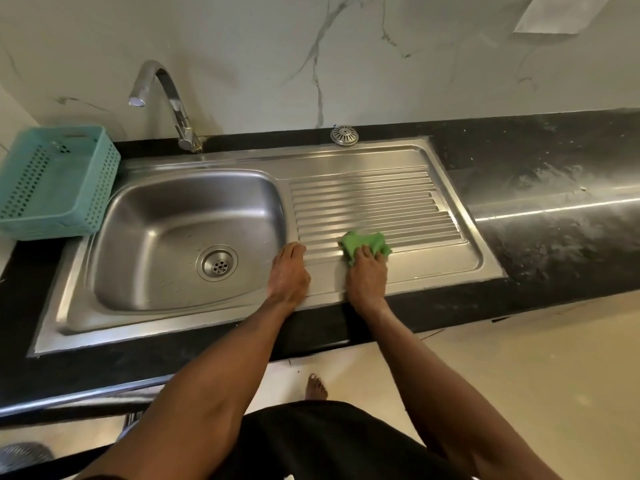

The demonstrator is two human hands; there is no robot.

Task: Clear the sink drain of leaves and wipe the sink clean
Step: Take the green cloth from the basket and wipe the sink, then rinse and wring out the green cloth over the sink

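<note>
Both bare arms reach forward, close together. The left hand [289, 271] lies flat, palm down, fingers straight and together. The right hand [367, 277] is palm down too, its fingers curled over a cloth [365, 244].

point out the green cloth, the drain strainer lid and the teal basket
green cloth [366, 241], head view, on its bunched middle
drain strainer lid [344, 135], head view, on its domed top
teal basket [69, 199], head view, on its perforated front wall
</note>
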